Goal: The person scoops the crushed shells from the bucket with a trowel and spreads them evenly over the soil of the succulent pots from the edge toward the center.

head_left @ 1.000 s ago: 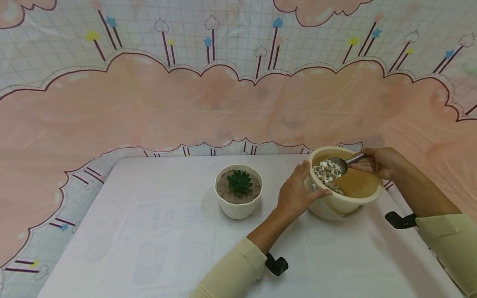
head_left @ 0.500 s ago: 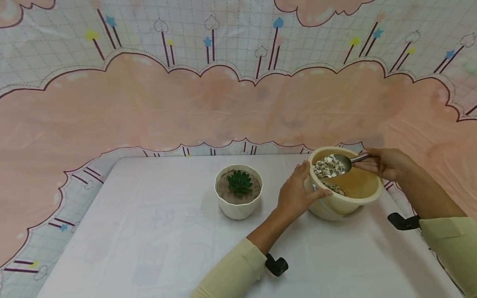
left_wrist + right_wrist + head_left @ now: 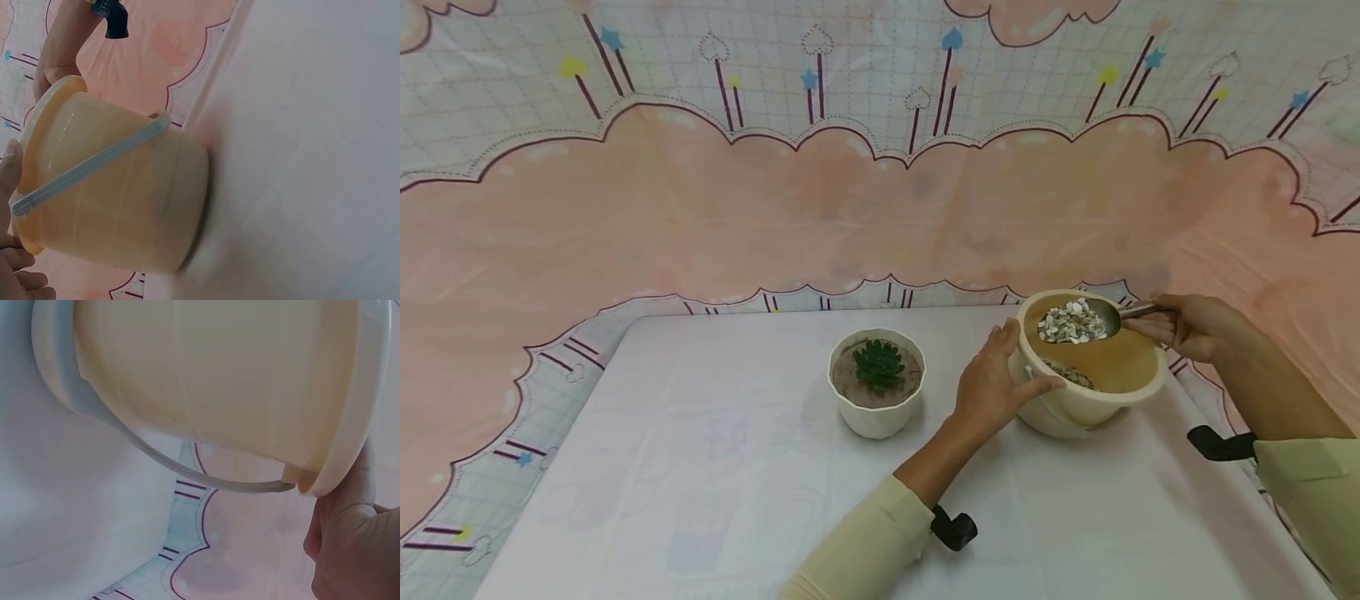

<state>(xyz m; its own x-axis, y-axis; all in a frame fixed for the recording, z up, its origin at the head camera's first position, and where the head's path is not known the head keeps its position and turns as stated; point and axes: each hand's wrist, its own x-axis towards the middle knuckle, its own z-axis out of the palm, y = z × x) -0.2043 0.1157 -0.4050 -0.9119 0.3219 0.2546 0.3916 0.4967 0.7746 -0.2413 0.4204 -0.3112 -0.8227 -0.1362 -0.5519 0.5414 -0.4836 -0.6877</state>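
In the head view my left hand (image 3: 988,383) grips the near-left rim of a cream plastic bucket (image 3: 1060,421), thumb over the front edge. My right hand (image 3: 1206,325) holds a metal spoon (image 3: 1138,309) by its handle, over the bucket's opening. Pale gravel-like chips (image 3: 1072,322) are heaped in its bowl. More loose chips (image 3: 1071,373) lie inside the bucket. From the left wrist the bucket (image 3: 125,187) shows a light grey carrying handle (image 3: 94,164) hanging down its side. In the right wrist view my right hand (image 3: 356,544) is at the rim; the spoon is hidden.
Left of the bucket stands a faceted white pot (image 3: 877,419) holding a green succulent (image 3: 880,362) in brownish soil. A white cloth-covered table (image 3: 700,467) carries both. Behind it hangs a pink patterned backdrop (image 3: 737,217).
The spoon has risen a little and shifted right with its load of chips, pulling clear of those in the bucket. My left hand keeps its grip on the rim.
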